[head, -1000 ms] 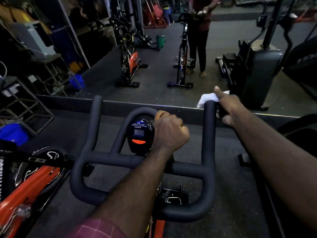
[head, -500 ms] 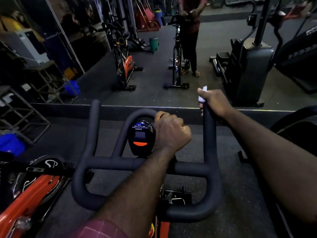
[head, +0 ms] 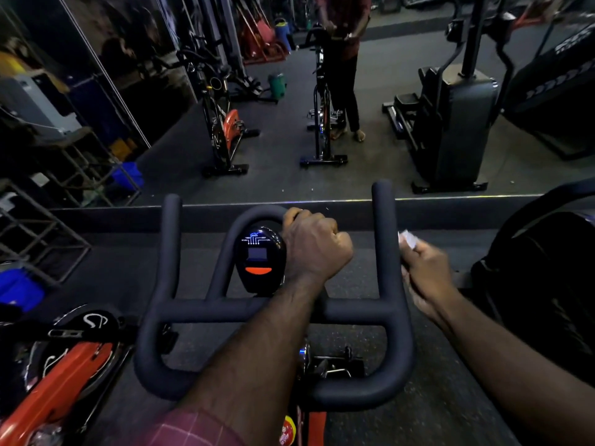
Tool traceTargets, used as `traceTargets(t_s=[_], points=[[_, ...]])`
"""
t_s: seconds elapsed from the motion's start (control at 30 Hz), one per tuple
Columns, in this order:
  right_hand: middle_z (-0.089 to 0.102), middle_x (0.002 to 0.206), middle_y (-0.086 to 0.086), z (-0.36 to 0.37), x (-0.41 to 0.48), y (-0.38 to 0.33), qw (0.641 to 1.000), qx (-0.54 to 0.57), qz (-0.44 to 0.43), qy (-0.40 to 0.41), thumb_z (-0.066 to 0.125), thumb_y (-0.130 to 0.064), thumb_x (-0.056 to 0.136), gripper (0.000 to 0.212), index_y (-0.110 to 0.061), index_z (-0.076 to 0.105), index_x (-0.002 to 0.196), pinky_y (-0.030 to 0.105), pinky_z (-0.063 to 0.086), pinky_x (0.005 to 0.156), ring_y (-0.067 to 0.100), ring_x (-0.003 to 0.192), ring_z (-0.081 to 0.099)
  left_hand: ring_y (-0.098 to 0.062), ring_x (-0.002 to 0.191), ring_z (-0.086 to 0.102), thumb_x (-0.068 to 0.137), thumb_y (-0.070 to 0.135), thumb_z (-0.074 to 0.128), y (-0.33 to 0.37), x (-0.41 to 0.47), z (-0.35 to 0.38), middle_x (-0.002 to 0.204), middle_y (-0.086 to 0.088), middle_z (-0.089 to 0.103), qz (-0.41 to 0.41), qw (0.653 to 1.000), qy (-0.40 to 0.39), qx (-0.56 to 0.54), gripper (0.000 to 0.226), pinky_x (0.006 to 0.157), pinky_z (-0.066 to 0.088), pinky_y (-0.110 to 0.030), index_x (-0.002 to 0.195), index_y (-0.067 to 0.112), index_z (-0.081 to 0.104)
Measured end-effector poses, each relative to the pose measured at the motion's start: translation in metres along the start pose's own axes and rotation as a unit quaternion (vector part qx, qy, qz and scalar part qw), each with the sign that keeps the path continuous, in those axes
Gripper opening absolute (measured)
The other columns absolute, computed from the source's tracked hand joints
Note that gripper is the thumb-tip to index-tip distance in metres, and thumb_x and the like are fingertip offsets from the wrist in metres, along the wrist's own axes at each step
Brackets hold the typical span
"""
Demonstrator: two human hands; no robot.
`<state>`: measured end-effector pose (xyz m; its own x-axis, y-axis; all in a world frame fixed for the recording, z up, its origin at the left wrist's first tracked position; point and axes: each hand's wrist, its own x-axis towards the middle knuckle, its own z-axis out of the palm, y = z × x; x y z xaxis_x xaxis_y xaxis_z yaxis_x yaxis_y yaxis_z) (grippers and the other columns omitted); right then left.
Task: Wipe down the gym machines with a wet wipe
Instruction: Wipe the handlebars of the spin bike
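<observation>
A green bin (head: 277,85) and a blue tub (head: 17,292) are too dim to show any contents. The left hand (head: 314,249) is clenched round the handlebar (head: 206,309) centre loop beside the console (head: 259,262). The blurred right hand (head: 425,278) pinches a white wet wipe (head: 406,238) just beside the right prong; whether it touches is unclear.

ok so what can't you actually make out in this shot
Head view, wet wipe: mostly hidden inside the right hand, both motion-blurred; contact with the handlebar unclear.
Head view, console screen: readout too small and dim to read.
Head view, left hand: underside hidden round the handlebar loop it grips.
Head view, bike frame: cut off by the bottom edge.
</observation>
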<state>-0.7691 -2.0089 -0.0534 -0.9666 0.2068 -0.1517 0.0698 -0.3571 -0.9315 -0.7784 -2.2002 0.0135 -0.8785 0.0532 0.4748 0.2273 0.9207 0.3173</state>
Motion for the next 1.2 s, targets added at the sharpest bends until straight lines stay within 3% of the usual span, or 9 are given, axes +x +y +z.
traceTargets(t_s=[0.1, 0.23, 0.53, 0.67, 0.73, 0.93, 1.0, 1.1, 1.2], points=[[0.074, 0.111, 0.012, -0.02, -0.012, 0.004, 0.998, 0.042, 0.045, -0.023, 0.062, -0.016, 0.099, 0.03, 0.003, 0.066, 0.122, 0.028, 0.063, 0.082, 0.014, 0.091, 0.073, -0.023, 0.064, 0.051, 0.07, 0.027, 0.055, -0.001, 0.0, 0.0, 0.056, 0.0, 0.059, -0.002, 1.0, -0.002, 0.008, 0.022, 0.096, 0.038, -0.039, 0.054, 0.014, 0.065], [0.076, 0.114, 0.011, -0.001, 0.038, -0.044, 0.996, 0.078, -0.043, -0.023, 0.066, -0.005, 0.096, 0.02, -0.005, 0.069, 0.115, 0.025, 0.057, 0.088, 0.018, 0.104, 0.073, -0.025, 0.064, 0.053, 0.07, 0.027, 0.056, 0.001, 0.0, -0.001, 0.057, -0.001, 0.06, -0.003, 1.0, -0.007, 0.017, 0.022, 0.095, 0.037, -0.039, 0.055, 0.014, 0.066], [0.077, 0.102, 0.006, -0.011, 0.032, -0.024, 0.986, -0.135, -0.091, -0.03, 0.074, 0.003, 0.09, 0.023, -0.014, 0.079, 0.104, 0.035, 0.054, 0.089, 0.012, 0.091, 0.065, -0.023, 0.06, 0.053, 0.07, 0.027, 0.059, 0.003, 0.001, -0.001, 0.055, 0.0, 0.06, -0.007, 0.999, -0.005, 0.048, 0.021, 0.094, 0.033, -0.034, 0.054, 0.016, 0.066], [0.074, 0.1, -0.004, -0.036, -0.028, 0.003, 0.981, -0.182, -0.067, -0.021, 0.072, 0.004, 0.092, 0.03, -0.012, 0.072, 0.118, 0.011, 0.052, 0.076, -0.01, 0.079, 0.064, -0.023, 0.065, 0.055, 0.074, 0.03, 0.056, 0.007, 0.001, -0.005, 0.058, 0.0, 0.061, -0.005, 0.997, -0.025, 0.079, 0.025, 0.097, 0.033, -0.037, 0.057, 0.016, 0.067], [0.077, 0.093, -0.014, -0.052, -0.053, 0.015, 0.975, -0.214, -0.055, -0.037, 0.071, 0.005, 0.092, 0.029, -0.009, 0.074, 0.117, 0.009, 0.051, 0.074, -0.007, 0.081, 0.065, -0.023, 0.068, 0.057, 0.075, 0.032, 0.054, 0.011, 0.0, -0.007, 0.06, 0.0, 0.063, -0.006, 0.994, -0.035, 0.101, 0.026, 0.099, 0.033, -0.038, 0.059, 0.017, 0.068], [0.075, 0.086, -0.026, -0.075, -0.073, -0.022, 0.915, -0.356, -0.107, -0.157, 0.078, -0.001, 0.089, 0.036, -0.034, 0.071, 0.101, 0.016, 0.054, 0.07, -0.007, 0.081, 0.07, -0.021, 0.08, 0.06, 0.078, 0.036, 0.055, 0.014, -0.004, -0.009, 0.067, 0.002, 0.069, 0.012, 0.983, -0.068, 0.17, 0.027, 0.11, 0.033, -0.04, 0.067, 0.021, 0.075], [0.075, 0.094, -0.021, -0.064, -0.046, -0.054, 0.904, -0.363, -0.187, -0.125, 0.075, 0.002, 0.088, 0.034, -0.027, 0.074, 0.107, 0.009, 0.05, 0.069, -0.006, 0.085, 0.07, -0.02, 0.091, 0.061, 0.081, 0.033, 0.06, 0.014, -0.017, -0.008, 0.073, 0.004, 0.07, 0.029, 0.978, -0.092, 0.187, 0.022, 0.123, 0.022, -0.043, 0.074, 0.021, 0.078], [0.076, 0.1, -0.008, -0.029, 0.001, -0.093, 0.841, -0.41, -0.338, -0.1, 0.067, 0.0, 0.083, 0.033, -0.02, 0.081, 0.105, 0.006, 0.045, 0.08, 0.001, 0.087, 0.067, -0.02, 0.108, 0.059, 0.082, 0.033, 0.056, 0.015, -0.057, -0.004, 0.077, 0.004, 0.072, 0.062, 0.959, -0.15, 0.232, 0.028, 0.128, -0.003, -0.045, 0.079, 0.02, 0.081], [0.065, 0.101, 0.002, -0.013, 0.02, -0.089, 0.783, -0.468, -0.365, -0.185, 0.063, -0.005, 0.085, 0.025, -0.013, 0.079, 0.101, 0.027, 0.05, 0.083, 0.017, 0.091, 0.062, -0.025, 0.127, 0.054, 0.089, 0.027, 0.05, 0.015, -0.088, -0.001, 0.091, -0.001, 0.071, 0.026, 0.979, -0.144, 0.144, 0.028, 0.126, -0.013, -0.038, 0.081, 0.017, 0.075]])
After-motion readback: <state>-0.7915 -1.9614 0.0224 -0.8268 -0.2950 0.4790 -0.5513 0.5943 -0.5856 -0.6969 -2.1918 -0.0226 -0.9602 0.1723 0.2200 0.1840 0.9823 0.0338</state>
